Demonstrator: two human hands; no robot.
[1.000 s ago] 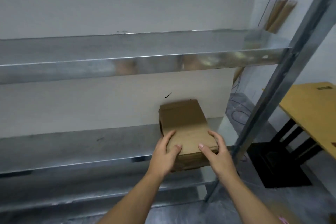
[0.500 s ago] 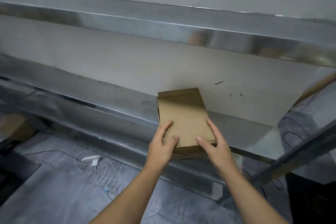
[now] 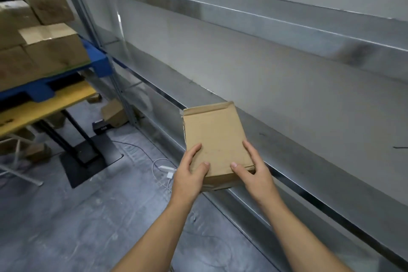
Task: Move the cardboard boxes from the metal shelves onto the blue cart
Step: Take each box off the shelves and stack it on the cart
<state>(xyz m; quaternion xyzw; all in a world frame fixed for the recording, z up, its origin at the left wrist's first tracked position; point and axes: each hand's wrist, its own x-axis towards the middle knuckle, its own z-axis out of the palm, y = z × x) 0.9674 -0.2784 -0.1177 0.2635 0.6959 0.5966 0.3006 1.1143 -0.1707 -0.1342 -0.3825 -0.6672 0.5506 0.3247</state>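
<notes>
A flat brown cardboard box [image 3: 215, 137] is held in front of the metal shelves [image 3: 287, 146], its far end over the middle shelf's edge. My left hand [image 3: 189, 174] grips its near left corner, thumb on top. My right hand [image 3: 254, 172] grips the near right corner the same way. The blue cart [image 3: 97, 59] stands at the far left, stacked with several cardboard boxes [image 3: 53, 48].
A yellow table [image 3: 44, 106] on a black stand [image 3: 88, 157] sits under the cart. A small box [image 3: 113, 113] lies on the floor by the shelf post [image 3: 119, 86]. White cables [image 3: 163, 168] trail across the grey floor.
The box has come off the shelf toward me in both hands. The view has swung left, bringing the blue cart and its boxes into sight.
</notes>
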